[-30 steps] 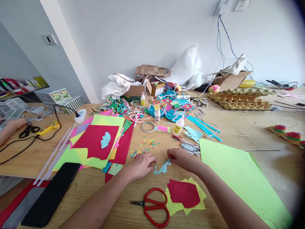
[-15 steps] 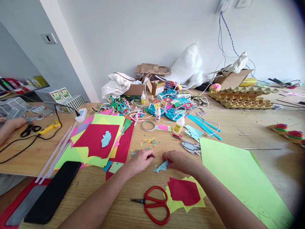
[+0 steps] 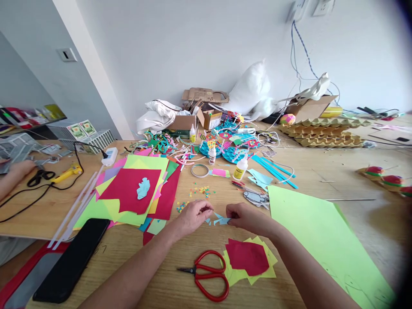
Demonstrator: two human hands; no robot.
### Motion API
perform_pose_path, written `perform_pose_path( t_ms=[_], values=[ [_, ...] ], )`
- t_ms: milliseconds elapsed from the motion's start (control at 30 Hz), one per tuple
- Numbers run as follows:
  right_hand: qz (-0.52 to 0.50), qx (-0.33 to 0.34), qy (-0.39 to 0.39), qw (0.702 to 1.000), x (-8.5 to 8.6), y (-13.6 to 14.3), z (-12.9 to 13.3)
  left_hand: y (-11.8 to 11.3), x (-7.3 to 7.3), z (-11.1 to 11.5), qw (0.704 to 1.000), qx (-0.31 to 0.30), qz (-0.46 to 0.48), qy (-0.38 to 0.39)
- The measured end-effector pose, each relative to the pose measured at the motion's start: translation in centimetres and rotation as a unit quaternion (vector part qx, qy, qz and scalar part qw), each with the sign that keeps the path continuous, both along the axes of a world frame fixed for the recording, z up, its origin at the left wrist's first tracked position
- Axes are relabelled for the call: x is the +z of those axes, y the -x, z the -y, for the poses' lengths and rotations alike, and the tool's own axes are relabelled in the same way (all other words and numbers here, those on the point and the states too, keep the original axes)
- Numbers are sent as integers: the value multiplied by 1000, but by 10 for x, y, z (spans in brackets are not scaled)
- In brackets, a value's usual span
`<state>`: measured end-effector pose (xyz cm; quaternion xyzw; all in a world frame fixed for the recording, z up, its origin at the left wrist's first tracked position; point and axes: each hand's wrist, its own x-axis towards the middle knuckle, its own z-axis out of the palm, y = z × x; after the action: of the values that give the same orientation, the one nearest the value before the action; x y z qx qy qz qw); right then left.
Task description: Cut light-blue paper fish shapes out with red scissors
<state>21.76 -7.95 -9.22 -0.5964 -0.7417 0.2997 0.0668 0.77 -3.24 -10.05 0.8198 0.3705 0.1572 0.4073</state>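
Note:
My right hand (image 3: 243,219) has its fingers closed on light blue paper scraps (image 3: 220,220), whose jagged ends stick out to its left. Facing it, my left hand (image 3: 195,215) is pinched, thumb against fingers, right above tiny blue bits; what it holds, if anything, is hidden. Red-handled scissors (image 3: 210,277) lie on the table in front of me, blades pointing left. Beside them a red paper piece (image 3: 247,256) rests on yellow paper pieces (image 3: 236,277). A blue paper fish (image 3: 143,188) lies on a red sheet (image 3: 128,180) to the left.
Left are a black phone-like slab (image 3: 72,259) and a stack of coloured paper (image 3: 93,214). Glue bottles (image 3: 240,168), a tape roll (image 3: 200,171) and confetti (image 3: 203,189) stand or lie ahead. Right lies a large green sheet (image 3: 309,231). Another person's hand (image 3: 24,169) is far left.
My right hand has shifted slightly right and the blue scraps by it look more spread. My left hand has moved slightly right, nearer the scraps.

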Motion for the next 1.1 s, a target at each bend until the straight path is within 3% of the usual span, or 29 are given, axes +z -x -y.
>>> perform_pose_path(
  t_ms=[167,367,567,733,967,1100],
  values=[
    [-63,-29,-12,998,8,2,7,-3,6,8,996,-37,64,59],
    [-110,-55,-35,992,18,18,8,-9,8,5,999,29,41,2],
    [-140,-68,-52,986,24,36,5,3,11,-6,995,60,65,44],
    [-108,-83,-71,988,20,44,0,23,19,-8,990,-19,66,121],
    [-67,-55,-115,990,19,56,-5,21,23,-5,999,6,-37,-1],
    [-63,-53,-116,990,21,60,-10,22,26,-5,999,-17,-36,-12]
  ],
)
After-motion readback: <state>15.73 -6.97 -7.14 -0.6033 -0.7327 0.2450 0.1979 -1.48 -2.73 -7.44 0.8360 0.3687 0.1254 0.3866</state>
